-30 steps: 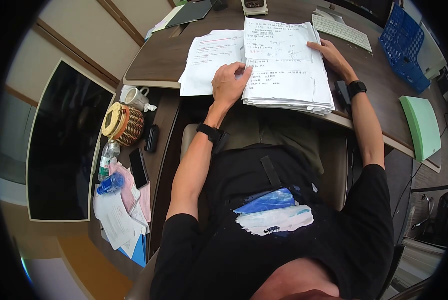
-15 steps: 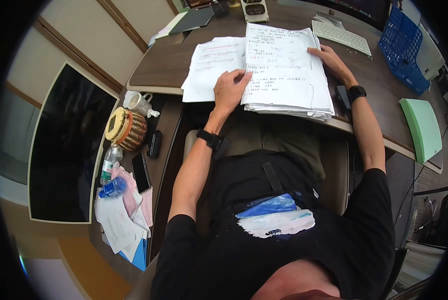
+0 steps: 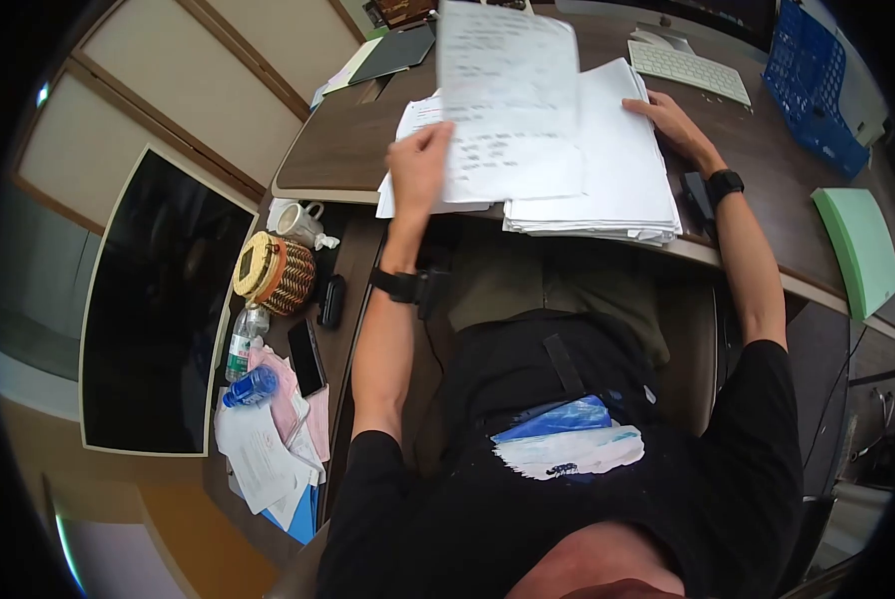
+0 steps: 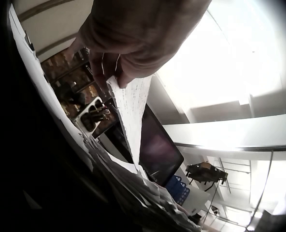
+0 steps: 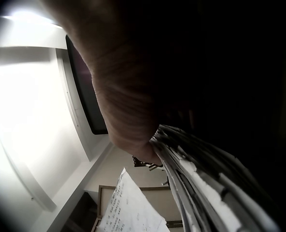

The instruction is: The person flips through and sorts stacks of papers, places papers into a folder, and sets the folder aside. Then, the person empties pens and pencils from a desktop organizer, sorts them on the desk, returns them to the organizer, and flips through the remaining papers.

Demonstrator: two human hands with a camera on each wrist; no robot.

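My left hand pinches a handwritten sheet of paper by its left edge. In the left wrist view the sheet hangs edge-on from thumb and fingers, raised over the pile. A thick stack of papers lies at the desk's front edge, its top page largely white. At the stack's right side rests my right hand, thumb on top. The right wrist view has this hand gripping the edge of the layered stack. Another pile of printed papers lies to the left, partly covered by the raised sheet.
Behind the stack is a white keyboard; a blue basket and a green box stand to the right. On the left side surface are a mug, a woven basket, bottles, a phone and loose papers.
My left hand has lifted the top handwritten sheet off the stack and drawn it leftward, baring the whiter page beneath. My right hand keeps its place at the stack's right edge.
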